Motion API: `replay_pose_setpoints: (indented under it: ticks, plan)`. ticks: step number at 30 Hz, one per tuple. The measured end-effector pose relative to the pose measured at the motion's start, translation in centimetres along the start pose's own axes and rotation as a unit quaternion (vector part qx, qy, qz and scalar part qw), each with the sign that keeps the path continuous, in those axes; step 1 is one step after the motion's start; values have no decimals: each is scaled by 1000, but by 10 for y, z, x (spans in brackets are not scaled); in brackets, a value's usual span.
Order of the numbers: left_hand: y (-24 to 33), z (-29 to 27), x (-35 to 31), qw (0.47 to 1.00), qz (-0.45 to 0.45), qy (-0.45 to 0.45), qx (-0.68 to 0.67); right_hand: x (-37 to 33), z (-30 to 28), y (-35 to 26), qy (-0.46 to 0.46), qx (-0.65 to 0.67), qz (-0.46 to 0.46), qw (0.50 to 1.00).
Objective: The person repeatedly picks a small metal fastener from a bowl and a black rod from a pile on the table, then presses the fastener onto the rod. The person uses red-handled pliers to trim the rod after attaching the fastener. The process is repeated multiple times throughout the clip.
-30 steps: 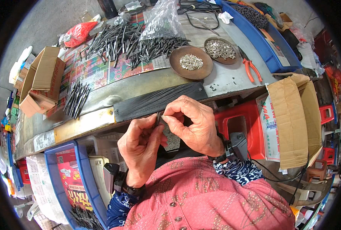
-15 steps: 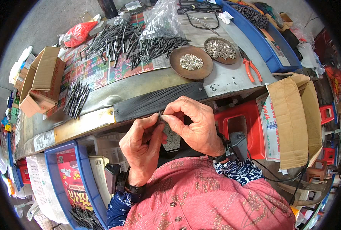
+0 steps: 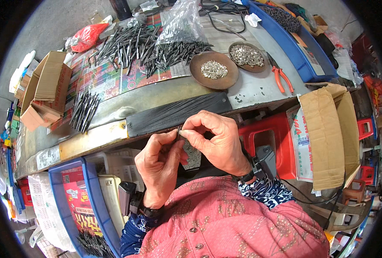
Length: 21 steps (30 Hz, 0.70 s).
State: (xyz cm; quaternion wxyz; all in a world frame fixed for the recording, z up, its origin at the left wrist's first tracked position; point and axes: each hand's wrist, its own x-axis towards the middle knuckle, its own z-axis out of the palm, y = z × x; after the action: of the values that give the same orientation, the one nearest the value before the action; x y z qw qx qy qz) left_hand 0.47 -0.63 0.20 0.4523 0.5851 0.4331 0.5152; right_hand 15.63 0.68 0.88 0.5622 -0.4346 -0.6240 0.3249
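In front of the table's edge, my left hand [image 3: 158,161] and my right hand [image 3: 216,139] meet at the fingertips. Both are closed in a pinch around a slim dark piece [image 3: 178,130], mostly covered by the fingers; its exact kind is hidden. Just beyond them, a black scored strip [image 3: 174,115] lies along the edge. Farther back, a heap of slim black metal pieces [image 3: 128,48] covers printed paper, and a neat bunch of similar pieces [image 3: 84,111] lies at left. Small silvery bits [image 3: 214,69] fill part of a rusty dish [image 3: 198,78].
A second dish [image 3: 260,67] of small metal bits stands beside red-handled pliers [image 3: 281,78]. Open cardboard boxes flank the table, one at left [image 3: 49,86], one at right [image 3: 324,137]. A blue tray [image 3: 292,45] sits far right; a blue crate [image 3: 55,189] is low at left.
My hands keep almost the same place and the same pinch. The fingertips have shifted slightly around the dark piece, and the whole view has moved a little.
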Motion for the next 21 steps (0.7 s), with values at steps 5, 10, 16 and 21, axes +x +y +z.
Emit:
replay_pose_setpoints:
  ticks: [5, 10, 16, 21]
  plan:
    - [-3, 5, 3, 999, 13, 25, -19, 0, 3, -1, 20, -74, -87, 993]
    - [-1, 1, 1, 1000, 2, -4, -8, 1, 1, -1, -21, 104, 78, 991]
    - [3, -1, 1, 999, -21, -27, -2, 5, -7, 4, -81, 208, 208, 952]
    - [7, -5, 8, 994, -67, -38, -74, 8, -8, 5, -108, 171, 171, 964]
